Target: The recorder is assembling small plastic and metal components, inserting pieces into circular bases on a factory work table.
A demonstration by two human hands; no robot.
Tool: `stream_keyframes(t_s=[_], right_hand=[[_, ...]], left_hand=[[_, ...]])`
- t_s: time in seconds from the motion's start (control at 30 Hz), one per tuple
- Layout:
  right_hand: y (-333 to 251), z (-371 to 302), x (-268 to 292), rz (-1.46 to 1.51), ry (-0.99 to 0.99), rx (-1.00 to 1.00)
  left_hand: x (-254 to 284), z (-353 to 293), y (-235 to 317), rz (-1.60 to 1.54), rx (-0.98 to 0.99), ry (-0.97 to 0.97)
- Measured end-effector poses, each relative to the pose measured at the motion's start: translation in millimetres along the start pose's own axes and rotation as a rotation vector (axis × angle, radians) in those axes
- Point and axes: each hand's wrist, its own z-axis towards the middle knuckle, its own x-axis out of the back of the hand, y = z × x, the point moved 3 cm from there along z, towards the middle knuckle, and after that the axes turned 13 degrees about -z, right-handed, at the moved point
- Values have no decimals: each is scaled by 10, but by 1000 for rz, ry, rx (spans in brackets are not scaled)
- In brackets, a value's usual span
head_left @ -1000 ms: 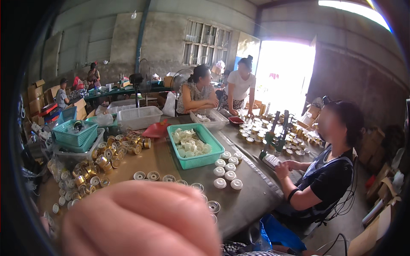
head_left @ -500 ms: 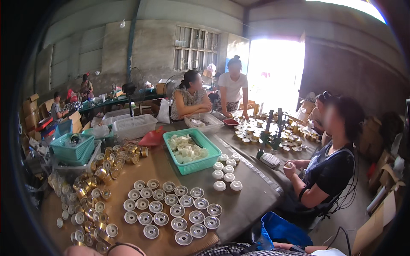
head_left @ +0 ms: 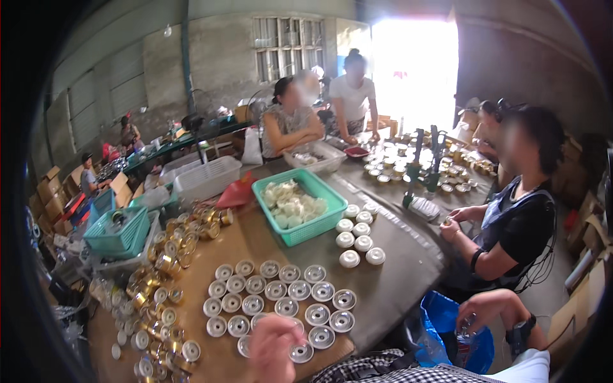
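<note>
My left hand, smeared by motion, hangs over the near rows of round white-rimmed metal caps; its fingers cannot be made out. My right hand, a dark watch on its wrist, is at the mouth of a blue bag by the table's near right edge. Its fingers point down and close around something clear and shiny, too unclear to name. The caps lie in loose rows on brown cardboard, hollow sides up, each with a hole in the middle.
Gold caps lie heaped at left. A green basket of white plastic pieces stands mid-table, beside several white-topped caps. A co-worker sits at right; others are across the table near green hand presses.
My left hand has risen from the lower edge to over the caps. My right hand has come up from the lower edge to the blue bag. The view has shifted.
</note>
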Motion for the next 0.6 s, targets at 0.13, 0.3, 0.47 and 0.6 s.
stream_keyframes(t_s=[0.13, 0.3, 0.47, 0.6], right_hand=[[-578, 431, 913, -101, 200, 449], [-1248, 1623, 1627, -113, 182, 636], [-1779, 2907, 2262, 172, 207, 939], [-2141, 3603, 2566, 382, 177, 994]], left_hand=[[154, 136, -1028, -360, 602, -97], [290, 404, -1548, -672, 812, 47], [782, 974, -1217, -662, 542, 33], [1391, 1463, -1054, -372, 400, 141]])
